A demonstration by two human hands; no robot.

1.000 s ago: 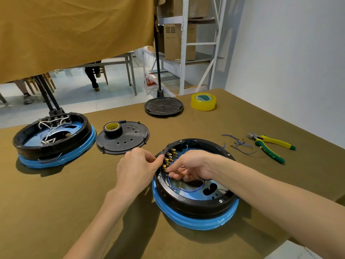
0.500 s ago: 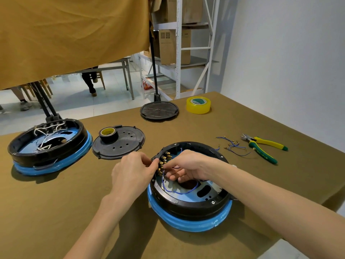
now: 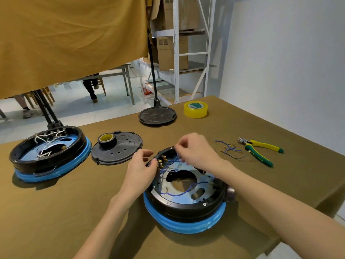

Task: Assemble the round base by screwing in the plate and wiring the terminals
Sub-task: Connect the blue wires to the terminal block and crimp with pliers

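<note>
1. The desk (image 3: pixel 261 184), covered in olive cloth, carried everything; the round base (image 3: pixel 184 208) being wired, black with a blue band around its foot, sat near its front edge, directly ahead of the person and between the two forearms.
2. A second base (image 3: pixel 46 156) with white wires inside stood well apart to the left, and a black perforated cover plate (image 3: pixel 121 152) lay between the two bases.
3. The left hand (image 3: pixel 140 169) rested on the base's far-left rim, fingers curled, fingertips touching the rim beside the brass terminals (image 3: pixel 162 161); whether it pinched anything I could not tell.
4. The right hand (image 3: pixel 196 148) hovered over the far rim, thumb and fingers drawn together as if pinching the end of a blue wire (image 3: pixel 175 160); the grip itself was too small to confirm.
5. The relation that mattered: the terminals lay just below and left of the right hand, between both hands, in a row following the rim. By my judgement the right hand was nearer to seat a connector.
6. A loose blue wire (image 3: pixel 179 193) with a ring lug lay across the metal plate inside the base, toward the person.
7. Legible writing: lettering on the green-and-yellow pliers (image 3: pixel 259 150) handle was present but unreadable; the yellow tape roll (image 3: pixel 195 109) bore a green label, also unreadable.
</note>
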